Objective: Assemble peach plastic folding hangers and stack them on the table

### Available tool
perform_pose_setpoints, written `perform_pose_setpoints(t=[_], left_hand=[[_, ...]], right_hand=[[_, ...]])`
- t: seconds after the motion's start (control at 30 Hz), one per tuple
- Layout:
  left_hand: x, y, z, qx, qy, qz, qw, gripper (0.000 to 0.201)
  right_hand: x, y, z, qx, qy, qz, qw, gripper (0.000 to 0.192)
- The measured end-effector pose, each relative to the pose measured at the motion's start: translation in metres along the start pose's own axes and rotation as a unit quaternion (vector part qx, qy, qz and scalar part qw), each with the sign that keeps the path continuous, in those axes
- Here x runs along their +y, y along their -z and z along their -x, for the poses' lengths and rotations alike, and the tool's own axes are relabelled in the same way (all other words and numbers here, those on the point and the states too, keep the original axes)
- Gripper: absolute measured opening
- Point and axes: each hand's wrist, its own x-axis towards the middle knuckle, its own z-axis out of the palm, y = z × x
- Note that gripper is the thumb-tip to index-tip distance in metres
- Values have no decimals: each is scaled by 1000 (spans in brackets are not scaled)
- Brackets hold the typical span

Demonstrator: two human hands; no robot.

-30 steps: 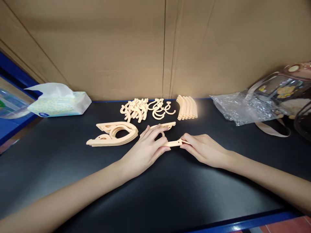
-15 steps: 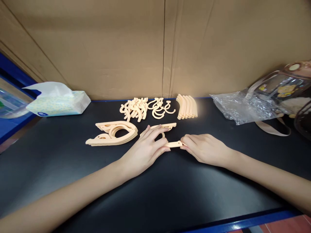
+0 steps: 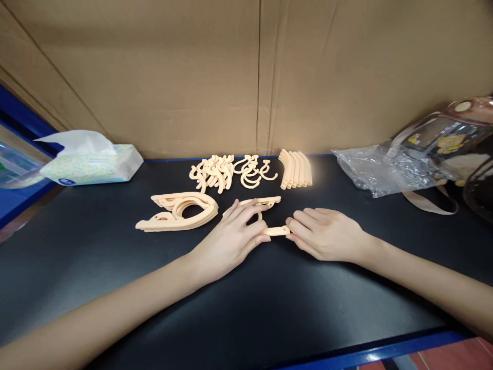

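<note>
1. On the black tabletop (image 3: 269, 308), in front of the cardboard wall (image 3: 246, 77), a small peach plastic hanger piece (image 3: 276, 231) lies flat between the person's two hands.
2. The left hand (image 3: 231, 239) rests palm down, its thumb and forefinger closed on the near-left end of the piece; its other fingers spread loosely forward over a longer peach hanger arm (image 3: 265, 200) lying just behind.
3. The right hand (image 3: 327, 234) also rests on the table, its fingers held close together, the fingertips pressing against the right end of the piece. Whether they pinch it or only push is hard to tell.
4. Left of the piece lies a stack of folded hangers (image 3: 179, 211). Behind it, nearer the cardboard, are a heap of hooks (image 3: 231, 172) and a neat row of curved strips (image 3: 296, 169).
5. Far left of the piece sits a tissue pack (image 3: 90, 163); far right, a crumpled clear plastic bag (image 3: 377, 172) beside a transparent pouch (image 3: 447, 141).
</note>
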Motion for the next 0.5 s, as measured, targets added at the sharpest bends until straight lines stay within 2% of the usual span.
perform_pose_setpoints(t=[0.23,0.5], left_hand=[[3,2,0,-15,-4,-13,1000,27],[2,2,0,-18,-10,-7,1000,26]], right_hand=[[-3,-3,0,-7,-54,-89,995,30],[-1,-5,1,-3,-52,-97,994,42]])
